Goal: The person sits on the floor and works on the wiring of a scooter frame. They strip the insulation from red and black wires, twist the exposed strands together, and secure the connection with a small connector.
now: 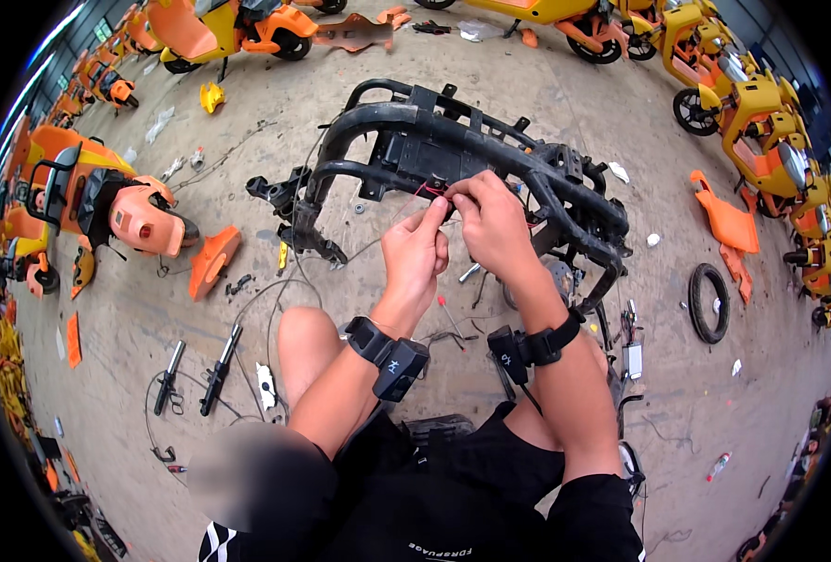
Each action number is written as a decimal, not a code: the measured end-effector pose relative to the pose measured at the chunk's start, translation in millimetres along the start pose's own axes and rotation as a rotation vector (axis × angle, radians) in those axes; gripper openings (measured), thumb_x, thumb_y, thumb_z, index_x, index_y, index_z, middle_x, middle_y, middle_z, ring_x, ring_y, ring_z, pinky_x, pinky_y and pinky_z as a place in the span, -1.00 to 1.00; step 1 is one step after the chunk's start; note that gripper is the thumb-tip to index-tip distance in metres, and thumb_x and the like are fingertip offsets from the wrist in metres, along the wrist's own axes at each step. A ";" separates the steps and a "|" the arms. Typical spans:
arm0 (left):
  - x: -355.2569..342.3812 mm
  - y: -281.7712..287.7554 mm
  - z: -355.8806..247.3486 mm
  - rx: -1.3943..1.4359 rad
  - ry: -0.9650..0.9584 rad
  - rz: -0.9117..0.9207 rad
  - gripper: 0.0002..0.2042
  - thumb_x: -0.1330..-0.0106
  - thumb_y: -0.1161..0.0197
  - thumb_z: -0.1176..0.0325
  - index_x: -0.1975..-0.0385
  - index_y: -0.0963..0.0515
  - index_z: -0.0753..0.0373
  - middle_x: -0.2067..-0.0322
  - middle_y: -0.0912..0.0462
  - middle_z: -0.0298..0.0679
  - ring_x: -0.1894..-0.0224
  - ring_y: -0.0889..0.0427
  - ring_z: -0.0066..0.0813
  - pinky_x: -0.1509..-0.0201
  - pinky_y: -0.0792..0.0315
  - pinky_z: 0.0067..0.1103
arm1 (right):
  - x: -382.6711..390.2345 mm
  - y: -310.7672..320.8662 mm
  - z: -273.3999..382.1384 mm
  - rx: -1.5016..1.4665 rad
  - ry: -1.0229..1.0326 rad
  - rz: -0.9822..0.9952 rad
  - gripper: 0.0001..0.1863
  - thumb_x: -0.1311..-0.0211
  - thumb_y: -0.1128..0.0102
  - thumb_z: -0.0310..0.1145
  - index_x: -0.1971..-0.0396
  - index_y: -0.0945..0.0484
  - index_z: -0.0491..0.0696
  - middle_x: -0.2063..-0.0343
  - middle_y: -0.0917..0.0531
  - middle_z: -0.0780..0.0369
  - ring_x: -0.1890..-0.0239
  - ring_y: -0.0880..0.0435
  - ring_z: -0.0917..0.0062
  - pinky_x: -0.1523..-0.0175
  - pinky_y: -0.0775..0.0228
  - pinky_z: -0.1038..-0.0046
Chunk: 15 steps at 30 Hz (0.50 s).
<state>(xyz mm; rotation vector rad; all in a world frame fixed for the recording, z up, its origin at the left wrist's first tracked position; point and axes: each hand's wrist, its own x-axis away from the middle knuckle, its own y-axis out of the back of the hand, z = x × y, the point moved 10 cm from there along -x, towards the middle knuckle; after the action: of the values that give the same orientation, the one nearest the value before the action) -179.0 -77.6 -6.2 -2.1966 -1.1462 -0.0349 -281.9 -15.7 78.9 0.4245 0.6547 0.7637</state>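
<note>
A black tubular scooter frame (pixel 514 161) lies on the floor in front of me, with a dark box-like part (pixel 420 157) inside its tubes. Thin red wire (pixel 428 189) shows at the frame's near side, right at my fingertips. My left hand (pixel 415 251) is closed in a pinch on the red wire, thumb pointing up. Close against it, my right hand (pixel 492 225) also pinches with bent fingers, and what lies between them is too small to make out. Each wrist carries a black strapped device.
Two shock absorbers (pixel 217 372) and cables lie at my left. An orange panel (pixel 216 262) rests farther out. A tyre (pixel 709 303), an orange fairing (pixel 727 217) and a white-grey box with wires (pixel 633 360) lie at right. Yellow and orange scooters (pixel 753 122) stand around the edges.
</note>
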 end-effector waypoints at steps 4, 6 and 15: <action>-6.0 -3.9 6.4 0.070 0.009 0.023 -0.82 -0.47 -0.25 0.27 0.28 -0.58 0.27 0.76 -0.34 -0.48 0.79 -0.20 -0.71 0.70 -0.03 -0.68 | -2.3 -1.6 -5.3 -0.028 0.000 0.049 -0.81 -0.32 -0.11 -0.41 0.24 -0.70 -0.09 0.26 -0.64 0.11 0.20 -0.66 0.16 0.09 -0.49 0.23; -7.4 -3.4 9.3 0.099 0.022 0.005 -0.84 -0.47 -0.24 0.28 0.27 -0.56 0.24 0.75 -0.32 -0.49 0.77 -0.20 -0.71 0.69 -0.03 -0.68 | -2.0 -1.8 -2.9 -0.066 -0.027 0.091 -0.81 -0.31 -0.11 -0.42 0.23 -0.70 -0.09 0.26 -0.64 0.10 0.21 -0.67 0.16 0.09 -0.50 0.24; -2.7 3.8 10.1 0.170 -0.014 -0.129 -0.91 -0.41 -0.22 0.37 0.25 -0.53 0.22 0.74 -0.28 -0.47 0.76 -0.17 -0.69 0.67 -0.01 -0.67 | 10.4 15.2 3.2 -0.053 0.007 -0.035 -0.84 -0.28 -0.17 -0.41 0.27 -0.70 -0.11 0.29 -0.64 0.13 0.26 -0.67 0.20 0.12 -0.50 0.26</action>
<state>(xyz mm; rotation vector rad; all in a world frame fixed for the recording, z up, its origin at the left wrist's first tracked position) -180.4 -75.5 -17.0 -1.9753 -1.2509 0.0224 -281.7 1.6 85.9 0.3614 0.6454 0.7477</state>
